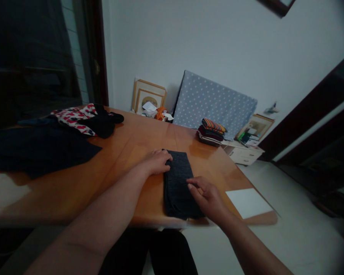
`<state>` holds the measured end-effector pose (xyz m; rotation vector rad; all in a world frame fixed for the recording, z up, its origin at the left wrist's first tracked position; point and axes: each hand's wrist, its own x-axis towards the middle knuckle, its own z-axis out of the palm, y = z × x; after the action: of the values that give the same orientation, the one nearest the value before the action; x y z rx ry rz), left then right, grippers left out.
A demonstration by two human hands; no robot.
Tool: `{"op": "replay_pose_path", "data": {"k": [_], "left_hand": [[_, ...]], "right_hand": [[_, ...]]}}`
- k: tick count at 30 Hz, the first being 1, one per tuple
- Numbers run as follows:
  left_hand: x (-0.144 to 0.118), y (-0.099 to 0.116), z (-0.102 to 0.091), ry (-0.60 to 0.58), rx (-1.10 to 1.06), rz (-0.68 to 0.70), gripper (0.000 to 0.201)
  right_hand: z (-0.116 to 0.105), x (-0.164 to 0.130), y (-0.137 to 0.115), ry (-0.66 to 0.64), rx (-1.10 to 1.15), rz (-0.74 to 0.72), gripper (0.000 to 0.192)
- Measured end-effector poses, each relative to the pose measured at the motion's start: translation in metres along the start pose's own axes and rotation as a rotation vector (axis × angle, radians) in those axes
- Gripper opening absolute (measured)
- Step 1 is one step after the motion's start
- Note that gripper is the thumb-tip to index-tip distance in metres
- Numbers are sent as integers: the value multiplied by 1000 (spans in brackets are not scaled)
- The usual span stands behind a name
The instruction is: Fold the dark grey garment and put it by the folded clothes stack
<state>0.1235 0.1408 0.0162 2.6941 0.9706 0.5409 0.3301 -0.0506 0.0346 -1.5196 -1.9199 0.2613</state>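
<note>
A dark grey-black garment (179, 187), folded into a narrow rectangle, lies on the wooden table (151, 133) in front of me. My left hand (157, 161) rests on its upper left edge, with the fingers bent over the cloth and slightly apart. At the right edge is my right hand (205, 193), palm turned inward. Its index fingertip and thumb touch or hover just above the fabric, with a small gap between them; the other fingers are loosely curled. No cloth shows pinched in either hand.
Dark clothes (40, 145) and a red, white and black patterned garment (77, 118) lie at the left. A folded clothes stack (210, 133) stands at the far right edge. A white sheet (249, 202) lies near right. Behind are a polka-dot cloth (215, 99) and picture frames (150, 95).
</note>
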Motion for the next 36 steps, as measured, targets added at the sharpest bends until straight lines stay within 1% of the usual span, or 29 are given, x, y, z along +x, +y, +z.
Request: {"op": "replay_pose_path", "data": {"k": [2, 5, 7, 10, 14, 17, 19, 22, 24, 27, 29, 31, 33, 36], "left_hand": [[2, 4, -3, 19, -64, 42, 29], [4, 9, -3, -28, -191, 100, 19], [4, 12, -1, -87, -254, 97, 19], [2, 14, 3, -168, -280, 77, 22], [1, 12, 7, -190, -256, 91, 22], [1, 10, 7, -193, -240, 84, 24], [1, 9, 6, -198, -235, 75, 25], [1, 11, 4, -203, -242, 51, 24], [0, 13, 2, -191, -256, 38, 23], [1, 19, 0, -160, -312, 49, 22], [3, 23, 0, -152, -384, 79, 19], [3, 28, 0, -167, -470, 124, 18], [2, 33, 1, -222, -540, 175, 19], [-2, 40, 2, -348, -581, 217, 19]], "right_hand": [[-8, -17, -2, -20, 2, -38, 23], [-10, -40, -11, -79, -19, -109, 20], [-7, -51, -19, -117, -60, -155, 24], [3, -59, -33, -191, -166, -210, 34], [13, -61, -45, -245, -274, -220, 37], [9, -59, -43, -243, -252, -211, 35], [0, -58, -36, -183, -208, -197, 31], [-18, -58, -23, -57, -160, -154, 25], [-28, -59, -17, -27, -164, -138, 22], [-34, -63, -18, -80, -216, -141, 20], [-32, -65, -21, -157, -272, -168, 21], [-28, -66, -24, -228, -336, -195, 24], [-23, -65, -25, -273, -379, -198, 26], [-19, -60, -24, -306, -400, -178, 24]]}}
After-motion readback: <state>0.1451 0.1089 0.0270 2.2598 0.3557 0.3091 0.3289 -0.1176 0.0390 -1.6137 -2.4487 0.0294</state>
